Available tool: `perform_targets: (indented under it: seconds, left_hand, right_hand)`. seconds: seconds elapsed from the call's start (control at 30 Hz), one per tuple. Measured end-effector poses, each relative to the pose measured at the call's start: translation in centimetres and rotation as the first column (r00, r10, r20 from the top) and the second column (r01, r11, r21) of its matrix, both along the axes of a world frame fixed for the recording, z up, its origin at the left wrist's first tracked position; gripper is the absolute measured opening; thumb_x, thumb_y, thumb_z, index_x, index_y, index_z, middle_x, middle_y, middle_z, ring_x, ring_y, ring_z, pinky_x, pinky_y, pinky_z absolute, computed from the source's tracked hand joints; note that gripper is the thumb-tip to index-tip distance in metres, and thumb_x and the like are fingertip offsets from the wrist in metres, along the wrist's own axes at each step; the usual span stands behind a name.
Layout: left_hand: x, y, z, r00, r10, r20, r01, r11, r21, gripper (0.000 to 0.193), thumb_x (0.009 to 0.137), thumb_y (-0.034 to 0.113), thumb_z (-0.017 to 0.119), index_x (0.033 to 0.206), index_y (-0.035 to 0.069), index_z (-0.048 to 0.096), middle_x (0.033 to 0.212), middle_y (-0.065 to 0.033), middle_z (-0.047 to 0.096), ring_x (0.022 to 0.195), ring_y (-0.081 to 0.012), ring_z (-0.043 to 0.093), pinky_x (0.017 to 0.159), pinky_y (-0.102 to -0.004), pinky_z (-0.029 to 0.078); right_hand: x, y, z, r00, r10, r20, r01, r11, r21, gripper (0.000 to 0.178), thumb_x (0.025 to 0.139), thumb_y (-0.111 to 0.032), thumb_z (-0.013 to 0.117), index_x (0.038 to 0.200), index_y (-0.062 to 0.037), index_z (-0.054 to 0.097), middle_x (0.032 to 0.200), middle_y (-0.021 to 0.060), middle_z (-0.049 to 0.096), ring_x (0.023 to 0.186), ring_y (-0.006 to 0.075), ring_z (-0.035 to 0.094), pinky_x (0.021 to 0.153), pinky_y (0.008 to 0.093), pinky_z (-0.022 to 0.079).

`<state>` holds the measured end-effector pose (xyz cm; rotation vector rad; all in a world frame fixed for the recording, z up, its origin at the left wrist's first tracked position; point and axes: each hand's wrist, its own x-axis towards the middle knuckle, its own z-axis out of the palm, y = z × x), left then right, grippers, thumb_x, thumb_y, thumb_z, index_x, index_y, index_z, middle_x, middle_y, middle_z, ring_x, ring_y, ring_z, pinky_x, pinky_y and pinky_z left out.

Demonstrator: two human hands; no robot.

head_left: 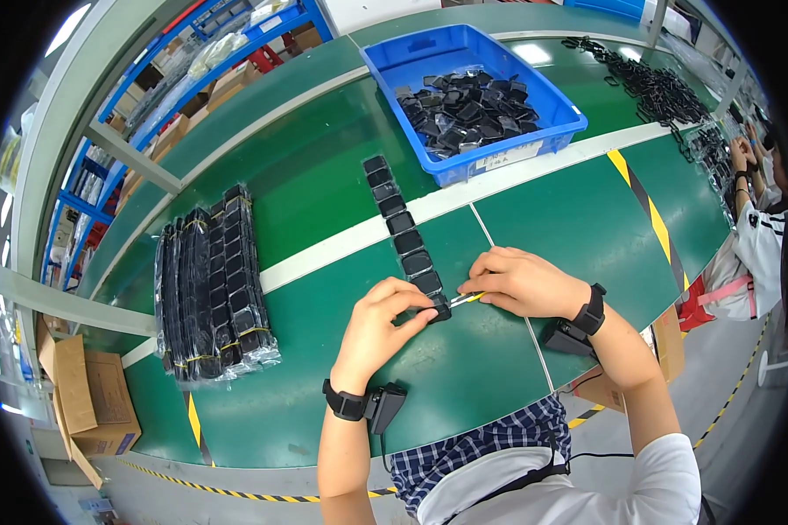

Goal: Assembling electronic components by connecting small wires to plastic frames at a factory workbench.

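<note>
A strip of black square pieces in clear plastic pockets (pixel 403 222) runs away from me across the green table (pixel 324 385). My left hand (pixel 376 324) pinches the near end of this strip between thumb and fingertips. From the right, my right hand (pixel 527 282) grips a slim yellow tool with a silver metal tip (pixel 467 298). That tip points at the same end piece, close to my left fingertips. Whether it touches the piece I cannot tell, and the tool's exact kind is too small to make out.
Bundled strips of similar black pieces (pixel 214 280) lie at the left. A blue bin (pixel 534 145) full of loose black pieces stands at the back. Black chain-like parts (pixel 665 92) are heaped far right, near another person (pixel 757 236). A cardboard box (pixel 105 402) sits lower left.
</note>
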<state>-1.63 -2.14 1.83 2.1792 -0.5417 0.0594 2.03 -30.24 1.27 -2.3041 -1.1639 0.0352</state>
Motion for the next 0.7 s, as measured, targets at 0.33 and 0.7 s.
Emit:
perform_targets:
  seconds: [0.33,0.7]
  left_hand:
    - [0.8,0.0,-1.9,0.999,0.029,0.019,-0.029,0.999,-0.019,0.014,0.082,0.010,0.087,0.095,0.009,0.081,0.098,-0.0008,0.074,0.085,-0.0141,0.067,0.067,-0.0288,0.050]
    - [0.6,0.4,-1.8,0.996,0.028,-0.084,-0.038,0.993,-0.115,0.016,0.079,0.008,0.088,0.094,0.009,0.083,0.097,-0.0010,0.074,0.086,-0.0148,0.066,0.072,-0.0295,0.051]
  right_hand:
    - [0.0,0.1,-0.5,0.998,0.050,-0.023,-0.049,0.998,0.028,0.029,0.089,-0.012,0.076,0.118,-0.0160,0.076,0.109,0.0015,0.064,0.103,0.0233,0.062,0.094,0.0381,0.050]
    - [-0.4,0.4,-0.5,0.999,-0.027,0.018,0.027,0.999,0.019,0.031,0.089,-0.011,0.076,0.119,-0.0147,0.075,0.109,0.0020,0.062,0.103,0.0235,0.062,0.093,0.0377,0.051]
